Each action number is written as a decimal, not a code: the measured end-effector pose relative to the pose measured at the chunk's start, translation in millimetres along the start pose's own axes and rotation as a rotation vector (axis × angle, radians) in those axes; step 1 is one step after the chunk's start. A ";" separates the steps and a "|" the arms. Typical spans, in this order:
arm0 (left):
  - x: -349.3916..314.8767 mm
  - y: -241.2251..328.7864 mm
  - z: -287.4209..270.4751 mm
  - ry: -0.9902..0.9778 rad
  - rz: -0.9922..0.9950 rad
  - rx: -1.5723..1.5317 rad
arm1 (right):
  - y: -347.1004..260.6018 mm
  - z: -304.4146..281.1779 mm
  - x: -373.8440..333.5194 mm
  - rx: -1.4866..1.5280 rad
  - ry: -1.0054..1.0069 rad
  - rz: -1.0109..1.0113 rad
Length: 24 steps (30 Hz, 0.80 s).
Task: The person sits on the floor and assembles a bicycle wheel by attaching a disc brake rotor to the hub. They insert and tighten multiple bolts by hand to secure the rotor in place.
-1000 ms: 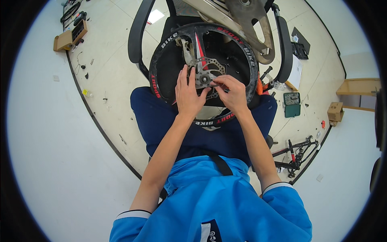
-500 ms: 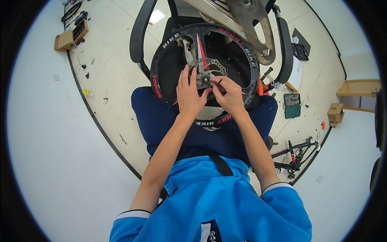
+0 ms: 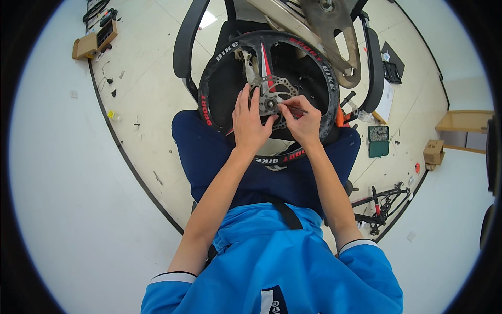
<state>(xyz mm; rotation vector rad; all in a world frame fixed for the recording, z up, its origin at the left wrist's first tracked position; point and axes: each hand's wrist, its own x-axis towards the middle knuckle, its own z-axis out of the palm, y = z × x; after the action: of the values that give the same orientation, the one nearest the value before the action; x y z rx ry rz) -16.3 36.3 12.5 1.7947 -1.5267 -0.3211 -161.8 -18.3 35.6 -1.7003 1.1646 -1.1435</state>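
A: In the head view, where's the wheel (image 3: pixel 267 63)?

B: Face up over the black chair seat (image 3: pixel 222 83), its near edge by the person's lap. The brake disc (image 3: pixel 285 82) surrounds the hub (image 3: pixel 271 103).

A: And each grip?

B: The left hand (image 3: pixel 251 125) spreads wide over the disc, thumb apart. The right hand (image 3: pixel 304 121) has a narrow grip, pinching a thin dark piece (image 3: pixel 298 109) beside the hub; I can't tell what it is.

A: How would you do this well?

B: I'd steady the wheel with the left palm, keep that piece square and work gently.

A: Anything in the way?

B: A beige-and-grey frame part (image 3: pixel 327 34) crowds the wheel's upper right, and armrests (image 3: pixel 184 55) flank it, so turning looks cramped. A green case (image 3: pixel 378 148) and black bike frame (image 3: pixel 377 208) lie on the floor (image 3: pixel 151 120).
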 end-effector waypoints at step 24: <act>0.2 0.6 -1.5 0.010 -0.001 -0.012 | 5.7 2.5 3.3 -0.123 -0.014 -0.200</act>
<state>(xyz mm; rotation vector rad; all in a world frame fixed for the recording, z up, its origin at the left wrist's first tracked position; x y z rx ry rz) -15.7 36.7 13.9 1.7850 -1.5140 -0.3206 -160.3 -22.9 30.4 -1.9513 1.0951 -1.1977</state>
